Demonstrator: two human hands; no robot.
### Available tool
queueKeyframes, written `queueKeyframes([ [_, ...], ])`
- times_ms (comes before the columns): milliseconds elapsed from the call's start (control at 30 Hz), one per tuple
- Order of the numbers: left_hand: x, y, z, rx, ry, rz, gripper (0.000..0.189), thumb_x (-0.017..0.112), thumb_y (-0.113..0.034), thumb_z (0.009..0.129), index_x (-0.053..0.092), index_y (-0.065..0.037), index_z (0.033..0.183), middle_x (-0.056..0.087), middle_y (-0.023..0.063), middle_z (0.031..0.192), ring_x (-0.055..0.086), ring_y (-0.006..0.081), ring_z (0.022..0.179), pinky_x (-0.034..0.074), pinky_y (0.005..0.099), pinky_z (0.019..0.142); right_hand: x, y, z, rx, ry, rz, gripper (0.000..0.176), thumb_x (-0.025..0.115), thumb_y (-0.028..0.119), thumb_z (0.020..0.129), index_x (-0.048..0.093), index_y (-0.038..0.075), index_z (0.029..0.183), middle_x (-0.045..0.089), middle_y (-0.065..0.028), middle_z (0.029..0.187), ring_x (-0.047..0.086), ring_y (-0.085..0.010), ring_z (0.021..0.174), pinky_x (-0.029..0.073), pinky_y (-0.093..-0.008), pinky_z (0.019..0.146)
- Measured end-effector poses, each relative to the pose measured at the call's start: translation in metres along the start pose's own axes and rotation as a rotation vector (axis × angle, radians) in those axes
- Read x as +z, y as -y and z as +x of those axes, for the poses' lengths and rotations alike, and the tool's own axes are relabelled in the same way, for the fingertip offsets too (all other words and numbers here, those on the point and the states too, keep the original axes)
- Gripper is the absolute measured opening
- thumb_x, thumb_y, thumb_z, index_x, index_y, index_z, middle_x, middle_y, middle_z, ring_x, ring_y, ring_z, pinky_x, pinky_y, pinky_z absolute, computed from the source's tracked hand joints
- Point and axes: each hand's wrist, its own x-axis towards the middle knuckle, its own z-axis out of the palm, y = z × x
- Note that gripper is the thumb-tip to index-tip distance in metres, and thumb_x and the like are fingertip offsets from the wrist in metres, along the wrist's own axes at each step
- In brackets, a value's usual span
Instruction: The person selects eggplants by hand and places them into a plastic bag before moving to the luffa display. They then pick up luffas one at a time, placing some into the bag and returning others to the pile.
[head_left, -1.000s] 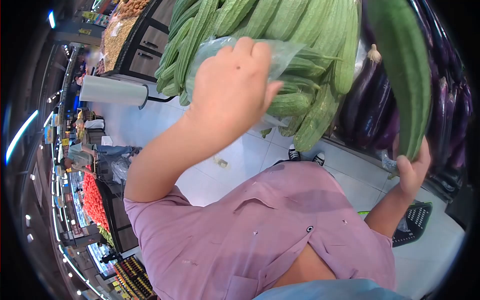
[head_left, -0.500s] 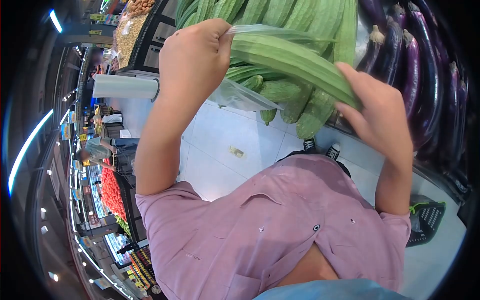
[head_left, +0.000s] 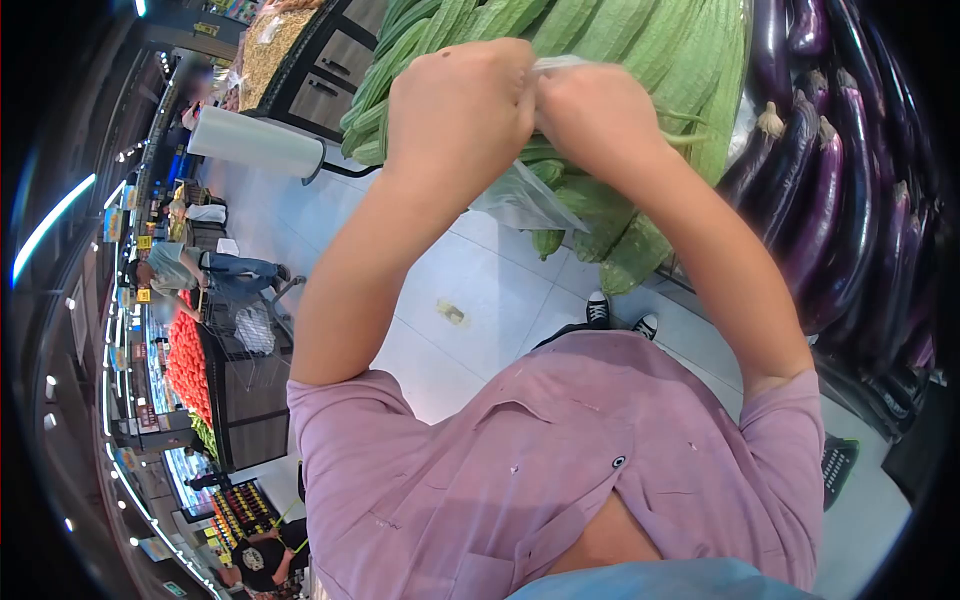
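My left hand point(head_left: 460, 110) is closed on the rim of a clear plastic bag point(head_left: 530, 195). Against it, my right hand point(head_left: 598, 115) also pinches the bag's rim, with a strip of film showing above the fingers. Below the hands the bag hangs over the edge of a pile of long green ridge gourds point(head_left: 610, 35). My hands and arms cover part of the bag, so whether a gourd lies inside cannot be made out.
Purple eggplants point(head_left: 830, 190) lie to the right of the gourds. A roll of plastic bags point(head_left: 255, 143) sticks out on the left. Further left, a person point(head_left: 180, 265) stands by a shopping cart point(head_left: 255, 330) near red produce point(head_left: 187, 365). A dark basket point(head_left: 840, 465) stands on the floor at lower right.
My right hand has moved left from a ridge gourd to the bag's rim beside my left hand. The gourd it held is no longer in sight. The view has shifted slightly.
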Motion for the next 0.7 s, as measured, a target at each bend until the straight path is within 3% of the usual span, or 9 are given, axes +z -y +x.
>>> queueKeyframes([
  [133, 0.012, 0.004, 0.001, -0.002, -0.040, -0.051, 0.014, 0.063, -0.019, 0.089, 0.071, -0.007, 0.087, 0.065, 0.0140, 0.071, 0.064, 0.0355, 0.069, 0.050, 0.0424, 0.061, 0.005, -0.002, 0.004, 0.040, 0.137, -0.042, 0.022, 0.065, 0.015, 0.082, 0.066, 0.003, 0.100, 0.069, -0.0106, 0.078, 0.070, -0.0287, 0.078, 0.054, -0.0429, 0.071],
  [200, 0.014, 0.004, 0.001, -0.017, -0.048, -0.092, 0.015, 0.063, -0.019, 0.089, 0.071, -0.007, 0.086, 0.065, 0.0140, 0.070, 0.064, 0.0350, 0.067, 0.050, 0.0419, 0.061, 0.013, -0.006, -0.005, -0.083, -0.097, 0.108, 0.025, 0.065, 0.015, 0.081, 0.066, 0.002, 0.102, 0.068, -0.0138, 0.096, 0.066, -0.0300, 0.097, 0.051, -0.0442, 0.083],
  [333, 0.015, 0.004, -0.001, -0.062, -0.060, -0.238, 0.018, 0.064, -0.020, 0.089, 0.071, -0.005, 0.083, 0.065, 0.0141, 0.068, 0.064, 0.0332, 0.063, 0.049, 0.0401, 0.059, -0.020, 0.010, -0.029, -0.176, -0.230, 0.166, 0.033, 0.069, 0.020, 0.079, 0.065, 0.000, 0.105, 0.064, -0.0156, 0.107, 0.059, -0.0309, 0.105, 0.047, -0.0437, 0.089],
  [400, 0.013, 0.006, 0.001, -0.066, -0.025, -0.278, 0.019, 0.065, -0.021, 0.089, 0.071, -0.004, 0.083, 0.065, 0.0140, 0.068, 0.063, 0.0325, 0.062, 0.049, 0.0396, 0.059, -0.040, 0.027, -0.041, 0.001, -0.035, 0.557, 0.037, 0.071, 0.025, 0.080, 0.065, -0.002, 0.105, 0.063, -0.0168, 0.104, 0.057, -0.0327, 0.100, 0.047, -0.0435, 0.087],
  [500, 0.011, 0.008, 0.000, -0.072, 0.025, -0.346, 0.020, 0.065, -0.022, 0.089, 0.072, -0.003, 0.085, 0.065, 0.0141, 0.069, 0.063, 0.0315, 0.061, 0.049, 0.0382, 0.059, -0.037, 0.048, -0.035, 0.017, 0.094, 0.594, 0.042, 0.074, 0.033, 0.080, 0.066, -0.002, 0.103, 0.062, -0.0164, 0.104, 0.056, -0.0337, 0.096, 0.046, -0.0446, 0.089],
  [567, 0.010, 0.012, -0.003, -0.075, 0.029, -0.381, 0.021, 0.065, -0.023, 0.089, 0.072, -0.003, 0.087, 0.065, 0.0145, 0.070, 0.062, 0.0312, 0.062, 0.049, 0.0372, 0.060, -0.019, 0.057, -0.026, -0.003, 0.049, 0.556, 0.038, 0.072, 0.035, 0.083, 0.067, 0.000, 0.098, 0.065, -0.0145, 0.100, 0.059, -0.0322, 0.089, 0.049, -0.0440, 0.080],
  [633, 0.011, 0.018, -0.013, -0.035, 0.020, -0.491, 0.022, 0.065, -0.022, 0.092, 0.073, -0.002, 0.093, 0.068, 0.0117, 0.074, 0.064, 0.0232, 0.064, 0.050, 0.0333, 0.063, -0.004, 0.064, -0.021, 0.090, 0.025, 0.625, 0.032, 0.070, 0.033, 0.086, 0.068, 0.001, 0.090, 0.066, -0.0139, 0.082, 0.060, -0.0305, 0.072, 0.050, -0.0439, 0.066],
  [667, 0.011, 0.023, -0.020, -0.043, 0.014, -0.491, 0.022, 0.065, -0.022, 0.092, 0.073, -0.002, 0.093, 0.068, 0.0117, 0.074, 0.064, 0.0232, 0.064, 0.050, 0.0333, 0.063, -0.003, 0.065, -0.016, 0.081, 0.031, 0.625, 0.032, 0.070, 0.033, 0.086, 0.068, 0.001, 0.090, 0.066, -0.0139, 0.082, 0.060, -0.0305, 0.072, 0.050, -0.0439, 0.066],
  [700, 0.012, 0.030, -0.030, -0.119, -0.120, -0.653, 0.023, 0.064, -0.023, 0.094, 0.074, -0.002, 0.097, 0.069, 0.0092, 0.078, 0.063, 0.0190, 0.068, 0.050, 0.0316, 0.066, -0.002, 0.066, -0.011, 0.125, -0.010, 0.644, 0.031, 0.068, 0.032, 0.089, 0.066, 0.001, 0.083, 0.062, -0.0139, 0.072, 0.058, -0.0298, 0.063, 0.048, -0.0424, 0.060],
])
